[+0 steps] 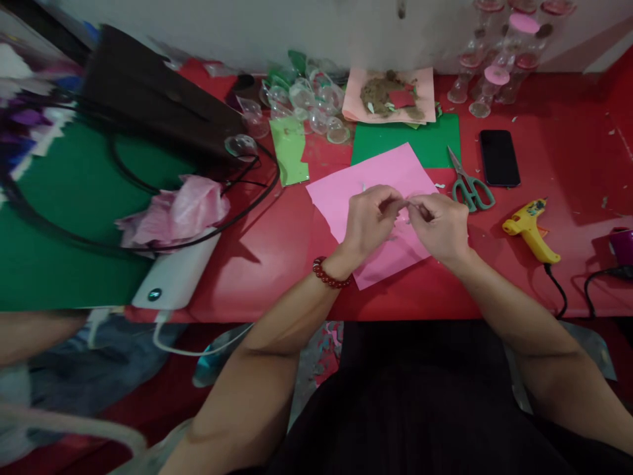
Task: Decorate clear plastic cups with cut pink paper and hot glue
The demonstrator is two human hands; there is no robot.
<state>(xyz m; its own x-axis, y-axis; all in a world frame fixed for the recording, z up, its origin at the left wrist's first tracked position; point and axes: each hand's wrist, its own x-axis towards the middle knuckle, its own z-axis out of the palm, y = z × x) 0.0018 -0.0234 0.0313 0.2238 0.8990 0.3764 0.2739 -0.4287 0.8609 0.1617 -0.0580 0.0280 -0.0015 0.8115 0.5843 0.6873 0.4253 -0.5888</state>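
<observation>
Glossy red flat-topped table [277, 264] standing against a pale grey wall [247, 26]

The wall is rising behind the table's far edge, showing a small dark spot [401, 9] near the top. A flat dark-green surface [39, 251] is spreading at the left. Below, a patch of grey floor [304, 376] is showing, with red and pink scraps [329, 363] lying on it. Dim light is leaving soft shadows.

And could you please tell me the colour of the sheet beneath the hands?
The sheet is pink, shown best in the head view.
</observation>
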